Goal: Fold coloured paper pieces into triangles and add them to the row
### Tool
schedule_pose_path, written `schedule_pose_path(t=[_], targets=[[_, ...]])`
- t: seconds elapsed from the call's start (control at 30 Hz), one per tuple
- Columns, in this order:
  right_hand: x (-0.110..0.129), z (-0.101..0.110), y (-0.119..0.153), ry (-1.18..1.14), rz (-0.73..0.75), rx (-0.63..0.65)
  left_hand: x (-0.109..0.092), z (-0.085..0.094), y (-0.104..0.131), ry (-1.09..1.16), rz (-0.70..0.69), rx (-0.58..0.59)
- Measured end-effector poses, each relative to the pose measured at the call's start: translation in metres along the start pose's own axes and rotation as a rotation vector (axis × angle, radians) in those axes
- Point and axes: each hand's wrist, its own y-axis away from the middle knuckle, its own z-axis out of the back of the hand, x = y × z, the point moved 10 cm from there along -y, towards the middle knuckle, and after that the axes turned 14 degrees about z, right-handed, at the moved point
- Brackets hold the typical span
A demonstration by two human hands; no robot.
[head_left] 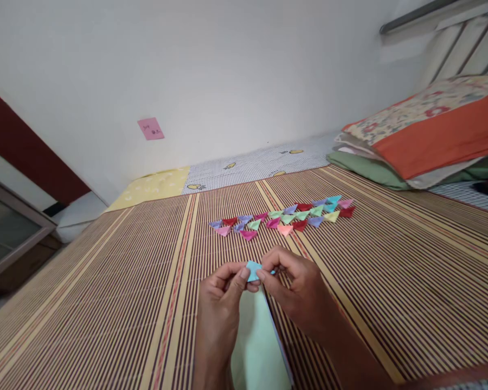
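Observation:
A small folded piece of light blue paper [252, 270] is pinched between both hands, above the striped mat. My left hand [223, 290] holds its left side between thumb and fingers. My right hand [295, 284] grips its right side, and a bit of blue shows past the right fingertips. Below the hands lies a pale green pad or sheet [257, 341], partly hidden by my left hand and wrist. Beyond the hands, several small folded paper triangles [285, 230] in red, pink, purple, green, yellow and blue are laid out in uneven rows.
The striped bamboo-like mat [138, 281] covers the bed. A patterned sheet [248, 162] shows along the white wall, where a pink note [151, 129] is stuck. Folded bedding with an orange and floral pillow [439, 130] is stacked at the right. A glass-fronted cabinet [12, 227] stands at the left.

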Motion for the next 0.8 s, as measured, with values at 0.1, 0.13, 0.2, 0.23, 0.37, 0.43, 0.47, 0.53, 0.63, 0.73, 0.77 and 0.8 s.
schedule_pose_path(t=[0.1,0.13,0.2,0.23,0.37,0.43,0.47,0.53,0.63,0.73,0.77,0.8], targets=[[-0.001,-0.003,0.002,-0.011,-0.018,0.009,-0.002,-0.001,0.002,0.0,0.0,-0.008],[-0.002,-0.004,0.002,-0.02,-0.025,0.006,-0.003,-0.001,0.002,0.001,-0.006,-0.011],[-0.005,-0.004,0.003,-0.057,-0.054,-0.018,-0.005,-0.001,0.003,0.001,-0.022,-0.019],[-0.007,-0.004,0.003,-0.083,-0.078,-0.03,-0.006,-0.001,0.004,-0.001,-0.027,-0.022],[-0.012,-0.009,0.005,-0.129,-0.151,0.045,-0.003,0.001,0.002,0.018,-0.024,-0.024],[-0.01,-0.011,0.005,-0.109,-0.132,0.102,-0.001,0.002,0.0,0.052,-0.017,-0.02],[-0.009,-0.01,0.005,-0.102,-0.119,0.116,0.0,0.003,0.0,0.066,-0.016,-0.018],[-0.008,-0.01,0.005,-0.112,-0.106,0.124,0.0,0.003,0.0,0.081,-0.018,-0.014],[-0.007,-0.01,0.004,-0.127,-0.09,0.12,-0.001,0.002,0.0,0.088,-0.021,-0.016],[-0.007,-0.009,0.004,-0.108,-0.082,0.106,-0.002,0.002,0.0,0.095,-0.021,-0.013],[-0.008,-0.009,0.005,-0.112,-0.09,0.108,-0.002,0.002,0.0,0.097,-0.02,-0.012],[-0.009,-0.009,0.005,-0.124,-0.1,0.116,-0.001,0.002,-0.001,0.099,-0.019,-0.013]])
